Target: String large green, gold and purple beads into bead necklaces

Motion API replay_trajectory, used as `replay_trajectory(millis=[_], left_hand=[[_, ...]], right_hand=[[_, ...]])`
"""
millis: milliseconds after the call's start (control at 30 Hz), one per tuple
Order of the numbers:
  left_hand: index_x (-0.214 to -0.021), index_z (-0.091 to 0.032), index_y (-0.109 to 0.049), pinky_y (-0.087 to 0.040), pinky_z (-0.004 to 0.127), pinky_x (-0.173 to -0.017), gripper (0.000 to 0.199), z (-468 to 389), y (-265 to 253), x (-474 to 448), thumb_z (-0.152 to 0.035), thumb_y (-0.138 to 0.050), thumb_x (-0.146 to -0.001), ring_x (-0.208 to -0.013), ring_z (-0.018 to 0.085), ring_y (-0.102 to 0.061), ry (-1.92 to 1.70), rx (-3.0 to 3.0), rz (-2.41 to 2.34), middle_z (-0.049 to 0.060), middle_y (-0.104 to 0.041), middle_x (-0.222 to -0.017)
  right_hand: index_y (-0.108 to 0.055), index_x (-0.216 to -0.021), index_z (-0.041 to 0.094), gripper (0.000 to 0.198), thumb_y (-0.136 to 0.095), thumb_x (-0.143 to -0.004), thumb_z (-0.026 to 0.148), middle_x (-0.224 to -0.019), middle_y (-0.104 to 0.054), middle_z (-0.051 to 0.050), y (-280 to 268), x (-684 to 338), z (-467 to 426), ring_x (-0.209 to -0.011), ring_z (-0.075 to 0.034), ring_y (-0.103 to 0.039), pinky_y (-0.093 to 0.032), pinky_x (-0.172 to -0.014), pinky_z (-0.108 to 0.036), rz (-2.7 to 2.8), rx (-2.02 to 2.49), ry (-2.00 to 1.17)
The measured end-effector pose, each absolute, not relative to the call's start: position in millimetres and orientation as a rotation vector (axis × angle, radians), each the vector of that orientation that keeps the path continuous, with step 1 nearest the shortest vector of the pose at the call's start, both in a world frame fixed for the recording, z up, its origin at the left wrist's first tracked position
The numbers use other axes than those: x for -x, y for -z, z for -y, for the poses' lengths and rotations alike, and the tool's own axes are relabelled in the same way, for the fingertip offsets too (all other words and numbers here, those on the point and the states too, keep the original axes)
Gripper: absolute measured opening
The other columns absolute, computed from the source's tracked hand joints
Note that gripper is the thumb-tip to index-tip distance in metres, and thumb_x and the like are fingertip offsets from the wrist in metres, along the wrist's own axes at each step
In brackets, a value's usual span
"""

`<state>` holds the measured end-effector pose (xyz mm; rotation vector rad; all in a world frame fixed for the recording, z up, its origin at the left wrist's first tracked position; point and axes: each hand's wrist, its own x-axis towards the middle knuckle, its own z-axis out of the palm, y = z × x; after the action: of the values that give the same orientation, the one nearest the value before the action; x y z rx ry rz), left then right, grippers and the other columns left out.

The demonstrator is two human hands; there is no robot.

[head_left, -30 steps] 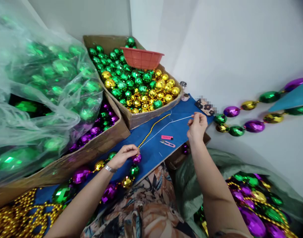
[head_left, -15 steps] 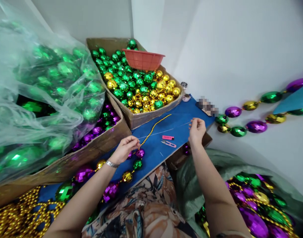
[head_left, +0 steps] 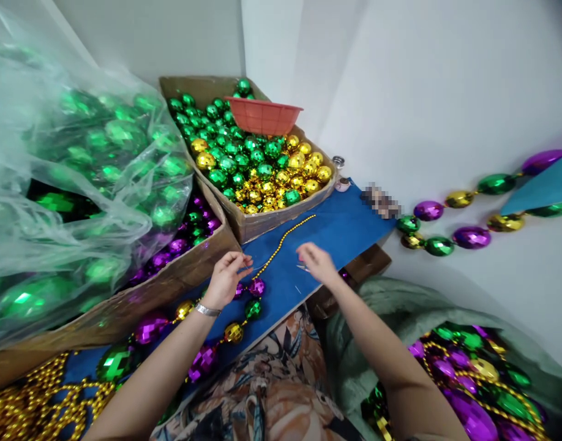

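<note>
My left hand (head_left: 226, 278), with a metal band on its wrist, pinches a thin pale thread (head_left: 247, 268) above the bead garland. Just below it lie purple, green and gold faceted balls (head_left: 253, 308), joined to a thin gold bead string (head_left: 283, 241) that runs away across the blue table. My right hand (head_left: 318, 263) is low over the table with curled fingers, smeared by motion. The blade tips of the thread snips (head_left: 303, 267) show beside its fingers; the handles are hidden, so I cannot tell whether it grips them. The pink lighter is out of sight.
A cardboard box (head_left: 251, 225) of green and gold balls stands behind, a red basket (head_left: 265, 116) on top. On the left, a plastic bag (head_left: 101, 208) of green balls covers another box. Gold bead strings (head_left: 42, 398) lie front left; a green sack (head_left: 354, 343) of garlands stands right.
My right hand has moved left and down from the far end of the stretched thread to the snips, covering the lighter's place. My left hand has stayed nearly in place, still pinching.
</note>
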<state>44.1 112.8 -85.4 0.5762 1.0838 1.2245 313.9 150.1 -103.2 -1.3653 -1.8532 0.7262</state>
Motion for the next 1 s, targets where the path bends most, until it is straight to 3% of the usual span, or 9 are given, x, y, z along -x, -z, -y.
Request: replay_trajectory(millis=[100, 167, 400, 600, 767, 900, 1000], left_hand=[[-0.081, -0.017, -0.061, -0.053, 0.036, -0.079, 0.027, -111.6, 77.7, -52.8, -0.036, -0.076, -0.071, -0.086, 0.017, -0.063, -1.221, -0.652, -1.075, 0.004, -0.066, -0.088], [-0.081, -0.016, -0.063, -0.053, 0.034, -0.078, 0.026, -109.7, 73.8, -56.3, -0.037, -0.076, -0.071, -0.086, 0.017, -0.062, -1.218, -0.674, -1.076, 0.004, -0.066, -0.087], [-0.078, -0.016, -0.065, -0.051, 0.033, -0.083, 0.023, -101.9, 71.0, -56.0, -0.035, -0.076, -0.072, -0.084, 0.015, -0.062, -1.211, -0.723, -1.018, 0.003, -0.067, -0.083], [-0.094, -0.017, -0.068, -0.048, 0.033, -0.088, 0.033, -101.9, 79.7, -48.7, -0.047, -0.065, -0.08, -0.1, 0.02, -0.063, -1.236, -0.722, -1.057, 0.008, -0.069, -0.105], [-0.112, -0.014, -0.062, -0.047, 0.04, -0.089, 0.049, -98.6, 71.2, -55.5, -0.055, -0.049, -0.089, -0.092, 0.024, -0.066, -1.081, -0.757, -0.829, 0.014, -0.07, -0.1], [-0.138, -0.02, -0.04, -0.048, 0.03, -0.069, 0.054, -89.8, 52.2, -51.9, -0.04, -0.055, -0.09, -0.071, 0.016, -0.063, -1.173, -0.83, -0.793, 0.009, -0.07, -0.091], [-0.139, -0.021, -0.04, -0.039, 0.022, -0.056, 0.055, -80.2, 47.7, -37.5, -0.032, -0.059, -0.089, -0.059, 0.01, -0.053, -1.204, -0.908, -0.856, 0.003, -0.066, -0.078]], right_hand=[[-0.067, -0.086, 0.024, 0.012, -0.065, -0.083, 0.036, -0.077, -0.065, 0.003, 116.5, -252.7, -130.6, -0.072, -0.012, -0.062, -0.047, -0.068, -0.021, 2.153, 1.199, -0.871], [-0.067, -0.09, 0.022, 0.021, -0.073, -0.078, 0.038, -0.079, -0.064, 0.001, 124.5, -225.9, -124.3, -0.072, -0.014, -0.061, -0.048, -0.067, -0.024, 2.26, 1.195, -0.891], [-0.062, -0.095, 0.014, 0.023, -0.059, -0.092, 0.037, -0.088, -0.062, -0.002, 132.4, -201.2, -124.1, -0.075, -0.012, -0.06, -0.051, -0.069, -0.028, 2.386, 1.317, -0.851], [-0.065, -0.091, 0.02, 0.012, -0.06, -0.09, 0.031, -0.079, -0.061, 0.001, 68.1, -208.5, -131.8, -0.075, -0.014, -0.059, -0.044, -0.07, -0.024, 2.325, 1.186, -0.784], [-0.065, -0.095, 0.019, 0.017, -0.055, -0.092, 0.032, -0.082, -0.063, 0.001, 0.5, -211.3, -153.0, -0.076, -0.011, -0.058, -0.041, -0.069, -0.021, 2.19, 1.007, -0.722], [-0.066, -0.097, 0.018, 0.02, -0.056, -0.091, 0.034, -0.077, -0.062, 0.001, -29.1, -216.2, -174.1, -0.067, -0.009, -0.055, -0.04, -0.065, -0.021, 2.026, 1.001, -0.649], [-0.066, -0.097, 0.018, 0.023, -0.057, -0.09, 0.038, -0.075, -0.061, 0.002, -39.2, -228.3, -190.5, -0.064, -0.008, -0.052, -0.04, -0.062, -0.021, 1.897, 1.044, -0.579]])
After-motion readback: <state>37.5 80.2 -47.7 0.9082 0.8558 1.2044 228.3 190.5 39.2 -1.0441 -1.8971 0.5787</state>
